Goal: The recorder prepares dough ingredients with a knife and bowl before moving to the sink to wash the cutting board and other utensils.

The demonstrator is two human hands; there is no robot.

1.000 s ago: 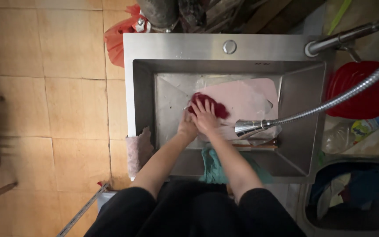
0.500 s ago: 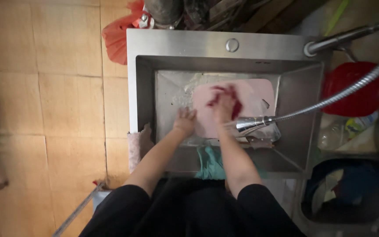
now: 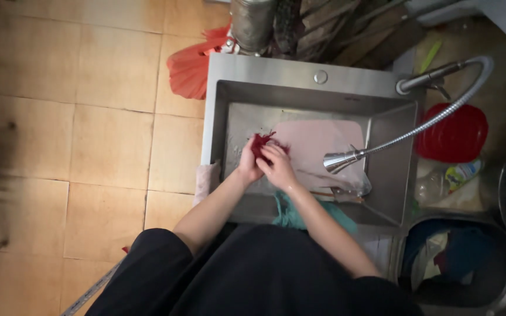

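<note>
Head view: both hands meet over the steel sink (image 3: 224, 88). Left hand (image 3: 247, 167) and right hand (image 3: 277, 167) are closed around a dark red cloth (image 3: 260, 143), bunched between them at the pink cutting board's (image 3: 323, 140) left edge.

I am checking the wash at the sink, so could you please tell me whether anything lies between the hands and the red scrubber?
Nothing visible does. The right hand lies on the red scrubber, and the left hand is close against it, at the left edge of the pink cutting board. The spray head hangs off to the right, apart.
</note>
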